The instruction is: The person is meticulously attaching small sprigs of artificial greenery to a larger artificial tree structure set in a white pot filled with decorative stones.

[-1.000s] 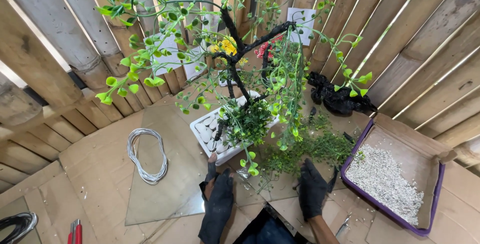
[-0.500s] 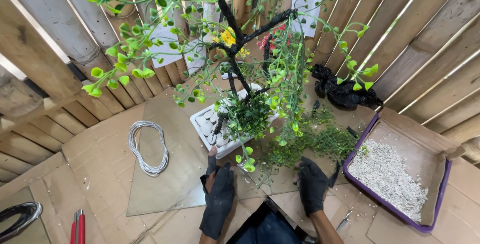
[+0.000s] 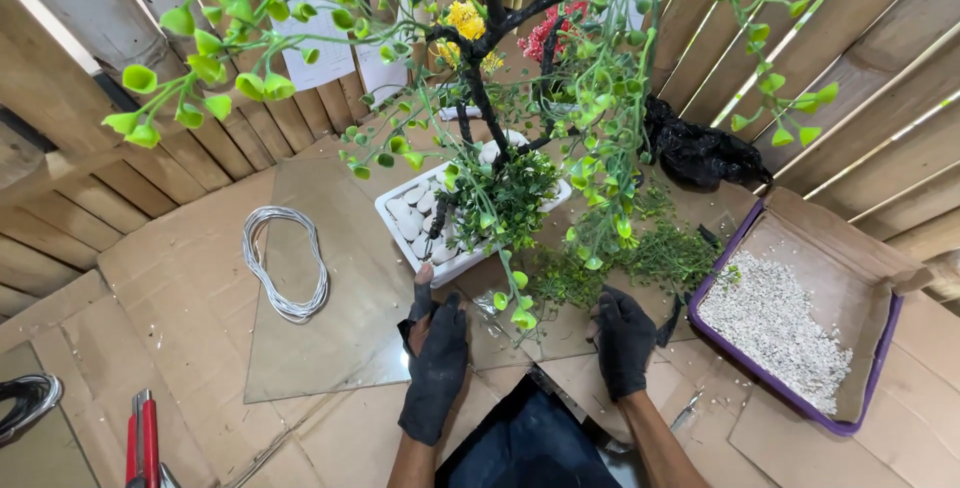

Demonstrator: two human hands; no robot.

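A white planter (image 3: 470,210) holding an artificial tree is being steadied. The left hand (image 3: 437,363) lies flat with a released grip, one fingertip touching the planter's near rim; the right hand (image 3: 624,340), also released, rests beside it among loose greenery (image 3: 640,258). Careful placing seems needed.

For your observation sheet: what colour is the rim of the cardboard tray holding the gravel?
Purple: the tray has a purple rim, seen in the head view.
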